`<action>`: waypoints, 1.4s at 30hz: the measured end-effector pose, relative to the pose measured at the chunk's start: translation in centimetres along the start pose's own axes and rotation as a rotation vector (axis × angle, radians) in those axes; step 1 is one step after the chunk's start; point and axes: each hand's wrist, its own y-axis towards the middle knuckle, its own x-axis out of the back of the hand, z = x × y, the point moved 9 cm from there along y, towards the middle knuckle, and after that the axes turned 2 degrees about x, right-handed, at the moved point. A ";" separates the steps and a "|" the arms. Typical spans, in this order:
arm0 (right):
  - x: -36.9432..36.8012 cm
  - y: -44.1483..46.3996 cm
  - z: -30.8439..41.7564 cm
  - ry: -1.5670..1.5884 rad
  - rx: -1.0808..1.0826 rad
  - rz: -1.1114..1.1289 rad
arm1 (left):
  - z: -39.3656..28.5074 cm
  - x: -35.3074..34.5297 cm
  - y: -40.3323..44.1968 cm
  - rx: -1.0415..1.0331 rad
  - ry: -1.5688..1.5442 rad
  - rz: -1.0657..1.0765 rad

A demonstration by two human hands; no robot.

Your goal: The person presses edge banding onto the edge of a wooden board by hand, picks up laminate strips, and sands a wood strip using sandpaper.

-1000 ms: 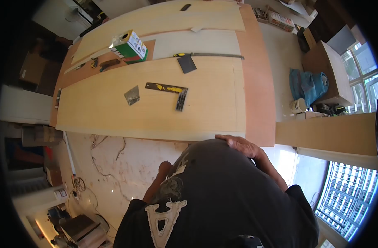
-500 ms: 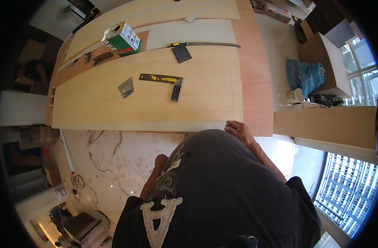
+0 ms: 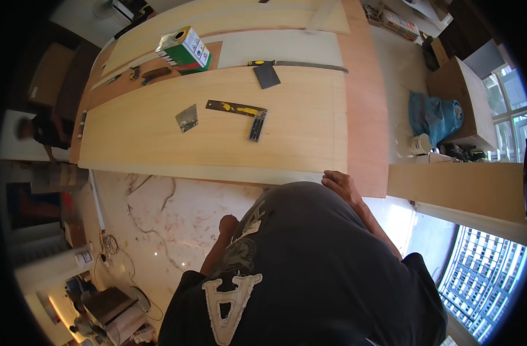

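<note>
My right hand (image 3: 340,184) rests with bent fingers at the near right edge of the light wood panel (image 3: 142,138); whether it pinches the edge is too small to tell. My left hand (image 3: 229,222) hangs low beside my shirt, its fingers mostly hidden. A try square (image 3: 240,112) with yellow marks lies on the panel, a metal scraper plate (image 3: 187,118) to its left. Beyond the square are a dark square plate (image 3: 267,75) and a handsaw (image 3: 309,66) with a yellow and black handle.
A green and white can (image 3: 185,52) stands beyond the panel near a wooden-handled tool (image 3: 155,74). Another person (image 3: 50,131) is at the far left. A blue bag (image 3: 436,118) and a white tub (image 3: 419,144) are on the right. Cables (image 3: 109,245) lie on the floor.
My right hand has drawn its fingers in from lying flatter on my shirt and the panel edge. The other person has come into view at the left. The camera view has shifted slightly.
</note>
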 end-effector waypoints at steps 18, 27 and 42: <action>-0.9 2.4 -1.1 0.004 -0.003 0.055 | -5.6 40.5 -7.2 0.182 -2.157 -0.805; -1.1 2.5 -1.8 0.091 0.006 -0.038 | -18.7 65.2 -26.1 -1.234 -1.743 -0.849; -0.8 1.7 -0.2 0.006 -0.071 -0.028 | -21.0 68.6 -39.7 -1.729 -0.925 -1.441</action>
